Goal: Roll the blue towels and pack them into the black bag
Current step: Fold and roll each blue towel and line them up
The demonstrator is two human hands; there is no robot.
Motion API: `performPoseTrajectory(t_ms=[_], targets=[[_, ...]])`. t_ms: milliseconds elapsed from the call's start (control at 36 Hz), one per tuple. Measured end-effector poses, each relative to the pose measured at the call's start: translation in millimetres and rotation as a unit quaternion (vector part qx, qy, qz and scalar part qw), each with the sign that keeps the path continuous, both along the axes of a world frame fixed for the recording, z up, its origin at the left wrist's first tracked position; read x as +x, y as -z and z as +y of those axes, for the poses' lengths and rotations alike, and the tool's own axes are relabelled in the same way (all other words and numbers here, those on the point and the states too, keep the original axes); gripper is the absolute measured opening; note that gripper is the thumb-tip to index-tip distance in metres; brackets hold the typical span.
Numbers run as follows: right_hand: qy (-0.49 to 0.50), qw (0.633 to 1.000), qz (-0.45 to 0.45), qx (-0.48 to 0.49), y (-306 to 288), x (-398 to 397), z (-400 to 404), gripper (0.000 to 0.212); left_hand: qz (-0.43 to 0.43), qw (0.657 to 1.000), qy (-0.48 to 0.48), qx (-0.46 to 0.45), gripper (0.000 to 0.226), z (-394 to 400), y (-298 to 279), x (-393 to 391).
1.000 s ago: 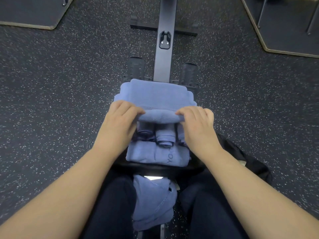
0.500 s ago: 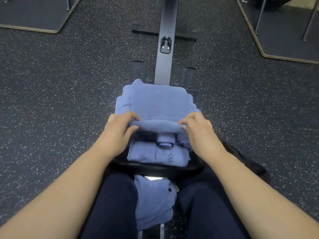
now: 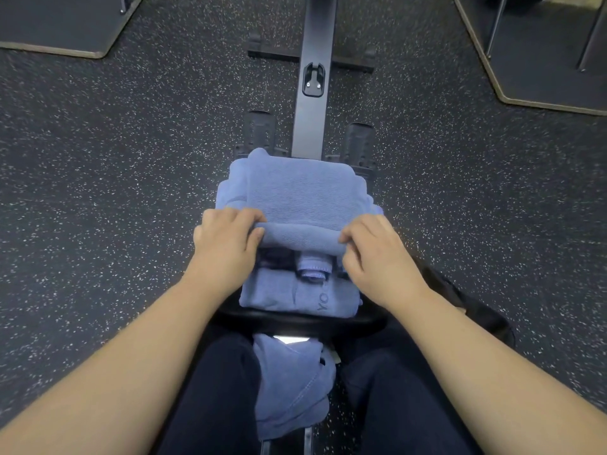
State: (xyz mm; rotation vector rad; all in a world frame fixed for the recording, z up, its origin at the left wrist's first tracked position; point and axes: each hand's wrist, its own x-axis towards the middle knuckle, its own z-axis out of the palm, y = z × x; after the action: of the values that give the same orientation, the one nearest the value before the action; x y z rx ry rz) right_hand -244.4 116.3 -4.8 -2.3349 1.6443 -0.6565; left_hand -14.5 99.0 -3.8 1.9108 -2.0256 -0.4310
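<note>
The step in hand was judged to be rolling. The left hand (image 3: pixel 226 244) and right hand (image 3: pixel 377 254) each gripped one end of the part-rolled blue towel (image 3: pixel 300 195), fingers curled over the roll. The unrolled length lay toward 12 o'clock over the rail (image 3: pixel 312 93). A folded towel (image 3: pixel 279 293) sat at 6 o'clock of the roll. The black bag (image 3: pixel 476 310) lay at 4 o'clock. The next move called for even turning toward 12 o'clock.
</note>
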Motion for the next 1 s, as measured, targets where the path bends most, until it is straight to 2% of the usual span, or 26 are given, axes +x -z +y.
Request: performPoseTrajectory(t_ms=[56,167,278,417,472,583,667,806,917,1000], targets=[[0.008,1.000,0.024,0.000,2.1,-0.3,2.3,0.021,0.012,1.000,-0.010,0.002,0.022,0.0,1.7,-0.7],[0.011,0.999,0.040,-0.002,7.9,-1.4,0.2,0.028,0.018,1.000,-0.021,-0.005,0.025,-0.6,5.6,-3.0],[0.027,0.998,0.047,0.022,6.8,0.4,-2.1,0.020,0.022,0.999,-0.024,-0.010,0.025,-2.3,7.5,-4.0],[0.056,0.991,0.116,0.023,10.8,5.6,-13.1,0.011,0.048,0.996,-0.009,-0.069,0.013,-3.3,9.9,-6.3],[0.060,0.990,0.124,0.003,14.6,7.1,-16.8,0.011,0.062,0.993,0.017,-0.095,0.019,-4.0,11.1,-6.0],[0.094,0.986,0.124,-0.051,22.2,8.5,-20.6,0.028,0.066,0.993,0.040,-0.094,0.028,-3.8,11.8,-5.8],[0.124,0.979,0.136,-0.089,23.2,9.2,-22.5,0.033,0.077,0.993,0.025,-0.081,0.028,-3.3,11.9,-6.8],[0.142,0.974,0.112,-0.134,23.9,11.3,-22.0,0.030,0.060,0.995,0.030,-0.070,0.028,-3.4,14.7,-5.2],[0.124,0.973,0.079,-0.176,19.4,15.1,-23.3,0.006,0.041,0.996,0.038,-0.068,0.035,-5.2,17.0,-5.5],[0.077,0.984,0.035,-0.159,16.2,18.9,-23.1,0.014,0.038,0.996,0.039,-0.069,0.039,-5.9,18.7,-5.9]])
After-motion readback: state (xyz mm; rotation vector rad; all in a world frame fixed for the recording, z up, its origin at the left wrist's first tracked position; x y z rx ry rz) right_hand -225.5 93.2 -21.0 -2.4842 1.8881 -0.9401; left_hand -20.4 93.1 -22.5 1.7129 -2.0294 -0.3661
